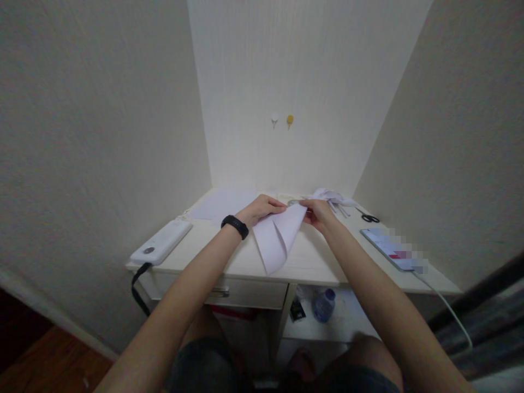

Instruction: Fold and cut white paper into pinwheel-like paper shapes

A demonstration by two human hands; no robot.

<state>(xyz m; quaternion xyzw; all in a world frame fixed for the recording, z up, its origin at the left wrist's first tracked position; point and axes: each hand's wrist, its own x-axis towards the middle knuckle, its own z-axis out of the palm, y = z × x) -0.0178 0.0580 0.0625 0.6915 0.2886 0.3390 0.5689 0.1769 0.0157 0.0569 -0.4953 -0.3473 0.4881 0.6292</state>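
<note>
Hands folding a white sheet of paper (275, 240) on a pale wooden desk (311, 262).

Left hand (262, 209), a black wristband (234, 226) on its wrist, and right hand (317, 213) pinch the folded paper's upper edge with narrowed fingers; the sheet's folded tip hangs over the desk's front edge. A white power bank (161, 242) lies at the left corner, black-handled scissors (369, 218) and a phone (391, 248) to the right, flat white sheets (221, 204) behind.

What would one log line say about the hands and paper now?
left hand: pinching folded paper | right hand: pinching same paper | desk: scissors, phone
</note>
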